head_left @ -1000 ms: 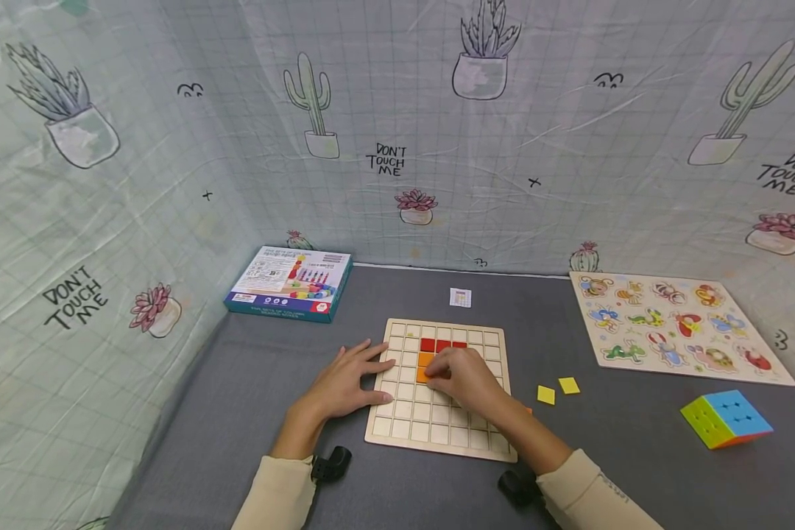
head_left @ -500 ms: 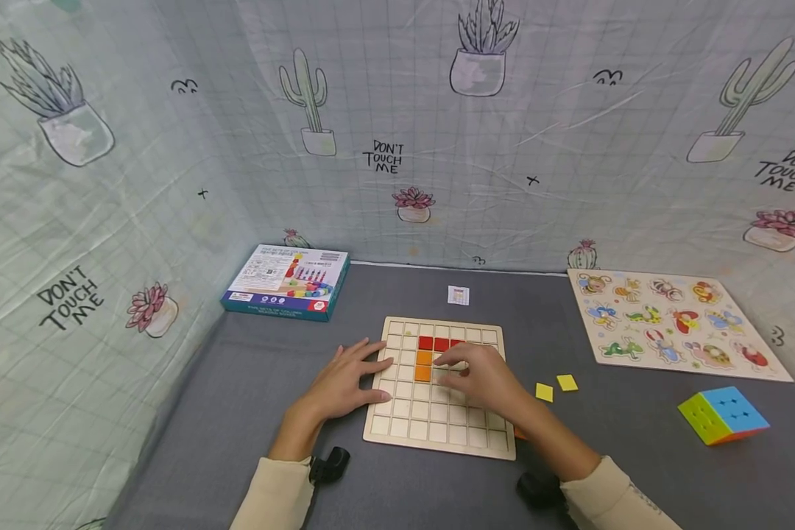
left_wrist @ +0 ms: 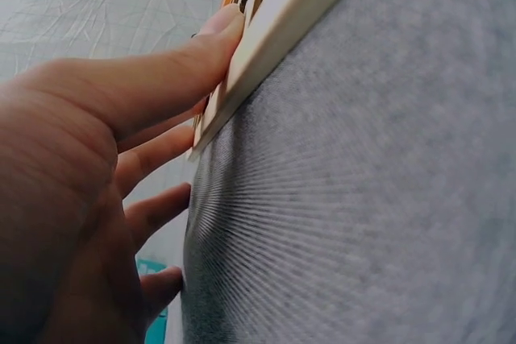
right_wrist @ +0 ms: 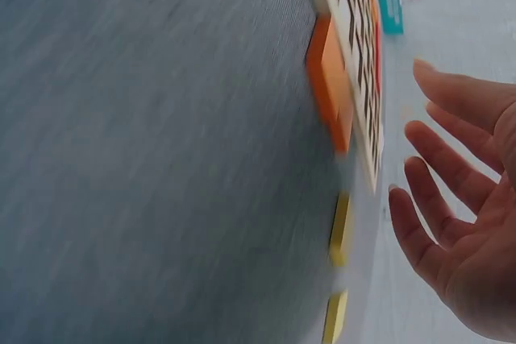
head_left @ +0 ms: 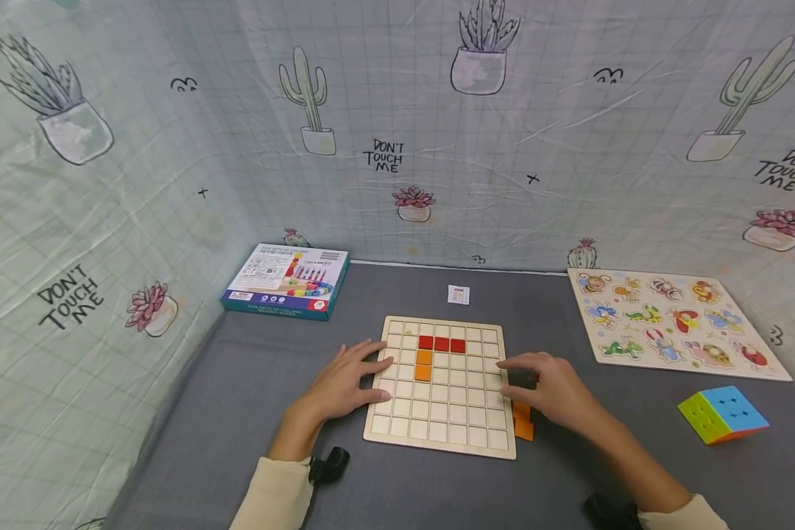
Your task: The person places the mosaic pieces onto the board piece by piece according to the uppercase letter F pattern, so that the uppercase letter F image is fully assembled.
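A wooden grid board point(head_left: 437, 434) lies on the grey table. Three red square tiles point(head_left: 442, 344) form a row in its upper part, and two orange square tiles point(head_left: 423, 365) run down below the leftmost red one. My left hand point(head_left: 341, 383) rests on the board's left edge with fingers spread, the thumb point(left_wrist: 185, 70) pressing the rim in the left wrist view. Over the right edge hovers my right hand point(head_left: 550, 386), fingers apart and holding nothing. Loose orange tiles point(head_left: 523, 423) lie against that edge, partly covered by the hand. Two yellow tiles point(right_wrist: 340, 231) show in the right wrist view.
A small printed card point(head_left: 458, 295) lies behind the board. At the back left is a flat boxed set point(head_left: 288, 283). An insect picture puzzle point(head_left: 676, 324) lies at the right, with a puzzle cube point(head_left: 723, 416) in front of it. A printed cloth hangs behind the table.
My right hand has let go of the lower orange tile, lifted away, and moved right to the board's edge, now covering the yellow tiles in the head view. The left hand stays put.
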{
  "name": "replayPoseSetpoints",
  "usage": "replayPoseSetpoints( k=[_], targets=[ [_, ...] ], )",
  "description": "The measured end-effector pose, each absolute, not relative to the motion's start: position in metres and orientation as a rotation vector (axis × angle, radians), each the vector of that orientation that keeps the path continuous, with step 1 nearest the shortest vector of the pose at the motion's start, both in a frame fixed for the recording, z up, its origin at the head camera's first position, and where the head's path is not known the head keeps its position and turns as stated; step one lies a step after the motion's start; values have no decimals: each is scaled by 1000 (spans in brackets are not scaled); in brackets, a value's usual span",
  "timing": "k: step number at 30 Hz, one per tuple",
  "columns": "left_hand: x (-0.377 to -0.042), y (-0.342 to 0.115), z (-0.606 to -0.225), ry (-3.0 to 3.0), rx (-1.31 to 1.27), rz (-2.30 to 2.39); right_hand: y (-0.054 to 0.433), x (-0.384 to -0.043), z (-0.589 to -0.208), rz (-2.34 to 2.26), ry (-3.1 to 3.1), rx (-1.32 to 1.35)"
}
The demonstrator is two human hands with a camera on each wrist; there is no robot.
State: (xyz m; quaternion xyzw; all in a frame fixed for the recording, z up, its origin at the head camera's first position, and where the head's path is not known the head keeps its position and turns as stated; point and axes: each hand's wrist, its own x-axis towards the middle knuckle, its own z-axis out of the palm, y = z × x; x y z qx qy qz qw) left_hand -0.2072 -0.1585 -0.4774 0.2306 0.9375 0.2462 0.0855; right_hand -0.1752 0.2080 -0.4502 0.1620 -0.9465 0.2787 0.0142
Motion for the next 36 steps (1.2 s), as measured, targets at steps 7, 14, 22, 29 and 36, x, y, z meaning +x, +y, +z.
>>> replayPoseSetpoints(
  k=[7, 14, 22, 29, 36],
  targets=[
    [-209, -160, -478, 2793, 716, 729, 231, -167, -455, 856, -3051, 515],
    [-210, -161, -480, 2787, 728, 738, 236, -160, -463, 848, -3100, 571],
    [-208, -160, -479, 2795, 699, 752, 235, -156, -467, 838, -3079, 572],
    [-206, -160, -478, 2800, 675, 759, 235, -153, -468, 874, -3023, 618],
    [-206, -160, -479, 2797, 678, 779, 236, -154, -468, 986, -2966, 671]
  ],
)
